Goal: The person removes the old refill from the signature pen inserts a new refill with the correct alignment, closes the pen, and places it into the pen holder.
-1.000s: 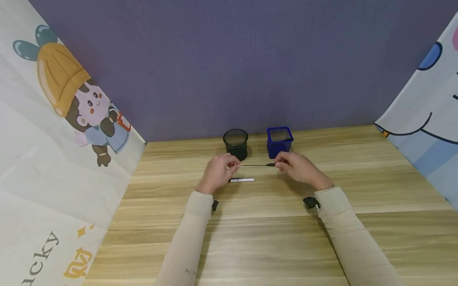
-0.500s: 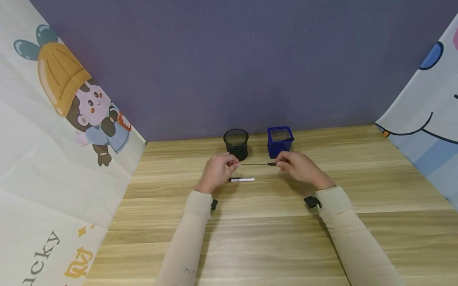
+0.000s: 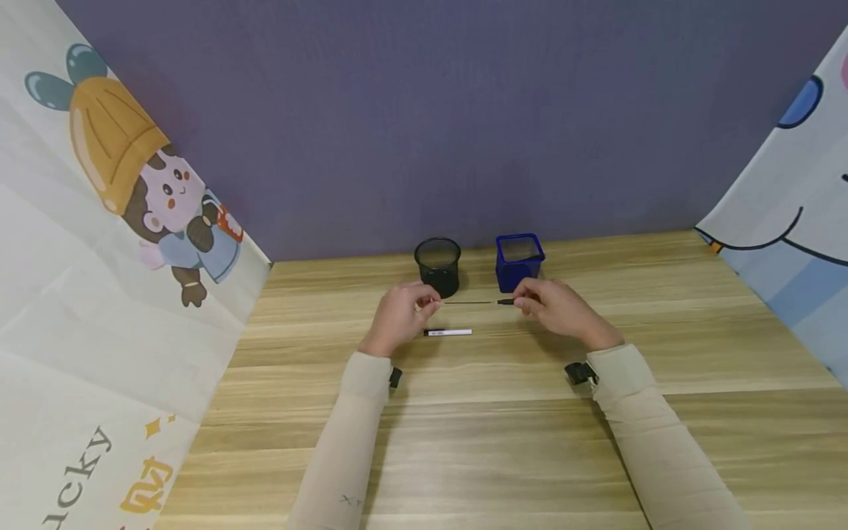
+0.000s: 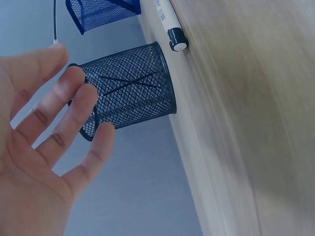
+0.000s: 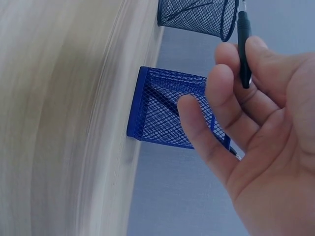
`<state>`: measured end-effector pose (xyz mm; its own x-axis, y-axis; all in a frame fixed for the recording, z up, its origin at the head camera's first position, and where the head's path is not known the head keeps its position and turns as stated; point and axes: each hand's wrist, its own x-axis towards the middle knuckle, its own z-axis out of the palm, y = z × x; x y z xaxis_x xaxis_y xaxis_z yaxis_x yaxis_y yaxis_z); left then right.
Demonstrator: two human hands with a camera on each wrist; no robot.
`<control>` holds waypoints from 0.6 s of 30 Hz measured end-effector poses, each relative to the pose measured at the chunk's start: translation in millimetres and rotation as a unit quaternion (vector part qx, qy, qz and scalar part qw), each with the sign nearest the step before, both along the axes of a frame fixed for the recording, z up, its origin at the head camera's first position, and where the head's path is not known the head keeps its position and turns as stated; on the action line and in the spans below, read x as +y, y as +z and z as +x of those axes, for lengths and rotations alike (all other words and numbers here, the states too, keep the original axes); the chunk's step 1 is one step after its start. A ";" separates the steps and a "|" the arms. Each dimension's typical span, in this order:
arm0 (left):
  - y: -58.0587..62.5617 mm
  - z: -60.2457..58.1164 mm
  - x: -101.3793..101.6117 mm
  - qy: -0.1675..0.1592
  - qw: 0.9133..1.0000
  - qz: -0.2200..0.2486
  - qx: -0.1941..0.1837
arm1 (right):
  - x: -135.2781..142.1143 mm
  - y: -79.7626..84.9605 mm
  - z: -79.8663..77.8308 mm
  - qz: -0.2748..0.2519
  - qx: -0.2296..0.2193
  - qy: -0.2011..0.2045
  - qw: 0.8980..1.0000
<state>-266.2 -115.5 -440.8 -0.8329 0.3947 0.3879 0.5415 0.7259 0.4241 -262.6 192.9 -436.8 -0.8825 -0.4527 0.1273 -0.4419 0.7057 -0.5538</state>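
Observation:
My left hand [image 3: 400,316] pinches one end of a thin dark pen refill [image 3: 467,302] between thumb and fingertips. Opposite it, my right hand [image 3: 559,313] pinches a short black pen barrel piece [image 5: 244,49] with a tapered end. The refill runs level between the two hands, above the table. Its right end sits at the mouth of the black piece, where a short pale stretch [image 5: 242,6] shows. Other fingers of both hands are spread loosely. A white marker with a black cap [image 3: 448,333] lies on the table below the refill.
Behind the hands stand a round black mesh pen holder [image 3: 446,281] and a square blue mesh pen holder [image 3: 511,277]. A dark pen [image 5: 165,100] leans inside the blue one. A purple-grey panel [image 3: 424,132] rises at the wooden table's [image 3: 477,442] back edge.
The hands have drawn slightly apart. The black piece has shifted right, so a pale stretch now shows between it and the dark refill. The marker and holders are unmoved.

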 end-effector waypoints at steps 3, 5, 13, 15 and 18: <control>0.1 -0.4 -0.3 0.002 1.000 -0.002 -0.001 | 1.0 0.5 -0.7 -0.001 0.000 -0.002 1.000; -0.1 -0.5 -0.7 0.005 1.000 -0.004 -0.001 | 1.4 0.8 -1.2 -0.002 0.001 -0.002 1.000; -1.2 -1.2 -2.7 0.019 0.999 -0.026 -0.002 | 2.5 1.7 -1.0 -0.009 0.000 0.002 1.000; -1.3 -1.1 -3.3 0.025 0.999 -0.033 -0.005 | 2.5 1.9 -0.9 -0.009 0.000 0.003 1.000; -2.5 -1.1 -3.7 0.035 0.998 -0.042 -0.009 | 2.9 2.0 -0.5 -0.008 0.001 0.005 1.000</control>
<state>-267.2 -119.2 -443.3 -0.8664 0.3656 0.3401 0.4806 0.7951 0.3699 -263.0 195.9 -434.8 -0.8781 -0.4587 0.1358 -0.4492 0.6929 -0.5641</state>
